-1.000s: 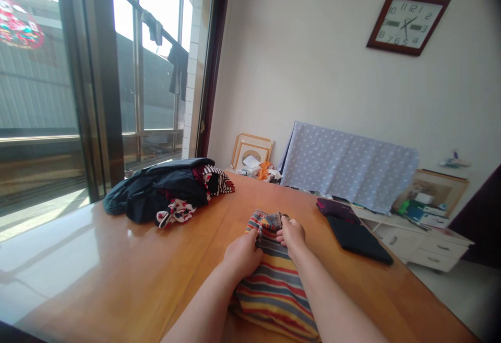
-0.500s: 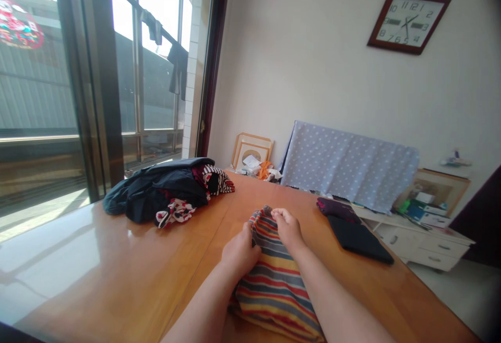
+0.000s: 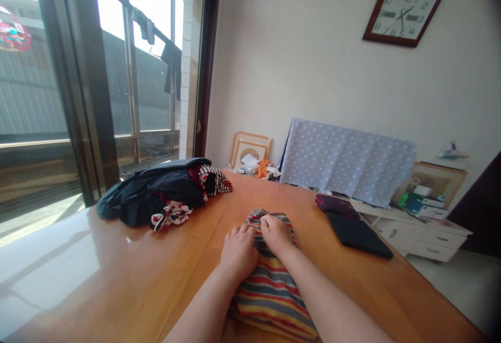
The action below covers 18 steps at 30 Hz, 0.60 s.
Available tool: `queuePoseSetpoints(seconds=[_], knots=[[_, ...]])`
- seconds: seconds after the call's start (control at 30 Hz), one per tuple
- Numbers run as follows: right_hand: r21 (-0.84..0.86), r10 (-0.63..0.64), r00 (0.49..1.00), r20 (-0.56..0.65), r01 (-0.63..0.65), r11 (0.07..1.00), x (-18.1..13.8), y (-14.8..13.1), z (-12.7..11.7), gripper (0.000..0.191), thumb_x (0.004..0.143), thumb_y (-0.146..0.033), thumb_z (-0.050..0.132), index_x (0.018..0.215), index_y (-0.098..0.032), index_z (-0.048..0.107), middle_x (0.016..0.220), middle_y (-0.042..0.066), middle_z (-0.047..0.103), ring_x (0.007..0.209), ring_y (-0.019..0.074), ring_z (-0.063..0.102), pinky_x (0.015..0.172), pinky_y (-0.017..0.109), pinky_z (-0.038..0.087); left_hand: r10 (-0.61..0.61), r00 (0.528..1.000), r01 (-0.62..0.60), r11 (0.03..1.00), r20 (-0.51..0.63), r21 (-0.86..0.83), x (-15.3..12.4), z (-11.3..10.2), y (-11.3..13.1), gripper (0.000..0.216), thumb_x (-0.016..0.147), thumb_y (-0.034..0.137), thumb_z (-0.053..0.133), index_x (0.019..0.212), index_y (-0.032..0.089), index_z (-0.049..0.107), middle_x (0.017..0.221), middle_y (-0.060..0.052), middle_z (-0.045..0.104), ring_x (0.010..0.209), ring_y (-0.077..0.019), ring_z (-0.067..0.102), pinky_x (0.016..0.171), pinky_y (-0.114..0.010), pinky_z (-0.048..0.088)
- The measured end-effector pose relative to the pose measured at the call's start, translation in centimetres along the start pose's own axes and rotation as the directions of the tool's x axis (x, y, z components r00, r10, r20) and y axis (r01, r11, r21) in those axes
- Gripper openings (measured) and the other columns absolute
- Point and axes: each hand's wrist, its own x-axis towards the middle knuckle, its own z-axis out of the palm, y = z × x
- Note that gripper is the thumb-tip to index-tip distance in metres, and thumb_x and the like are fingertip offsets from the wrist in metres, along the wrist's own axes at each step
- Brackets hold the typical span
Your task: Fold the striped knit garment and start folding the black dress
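Note:
A garment with red, yellow and grey stripes (image 3: 274, 285) lies folded into a long shape on the wooden table in front of me. At its far left edge, my left hand (image 3: 239, 251) is closed on the cloth, its fingers bent over the side. My right hand (image 3: 277, 234) is curled over the far end, thumb and fingers pinching the fabric. Some striped cloth shows beyond both hands. My fingertips are partly hidden, and my forearms cover the sides of the garment.
A heap of dark clothes (image 3: 156, 186) with a spotted cloth (image 3: 172, 215) lies on the table (image 3: 129, 275) to the left. Folded dark items, a purple bundle (image 3: 336, 206) and a black cloth (image 3: 358, 234), lie to the right. A white cabinet (image 3: 426, 236) stands beyond.
My right hand has moved left and closer to my left hand, drawing in the fabric at the far end. That end now looks wider and rounder. The view has shifted slightly right.

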Motion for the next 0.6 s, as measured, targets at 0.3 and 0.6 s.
queuePoseSetpoints(seconds=[0.3,0.6], knots=[[-0.163,-0.052,0.963,0.265,0.098,0.982,1.3,1.0,1.4,0.055,0.095,-0.051,0.043,0.144,-0.028,0.049,0.158,0.007,0.036,0.148,0.0329,0.021,0.117,0.055,0.010,-0.006,0.998,0.005,1.000,0.058,0.026,-0.1,1.2,-0.4,0.044,0.083,0.024,0.045,0.124,0.025,0.060,0.135,-0.009,0.059,0.127,-0.0324,0.045,0.098,-0.048,0.036],[-0.081,-0.041,0.935,0.353,0.075,0.994,0.9,1.5,-0.2,0.060,0.096,-0.055,0.039,0.148,-0.025,0.044,0.161,0.008,0.028,0.150,0.0284,0.017,0.119,0.048,0.014,0.004,0.998,-0.009,0.997,0.070,0.071,-0.1,1.4,-0.5,0.041,0.083,0.026,0.042,0.120,0.025,0.061,0.133,-0.010,0.059,0.126,-0.0337,0.046,0.096,-0.052,0.038]])
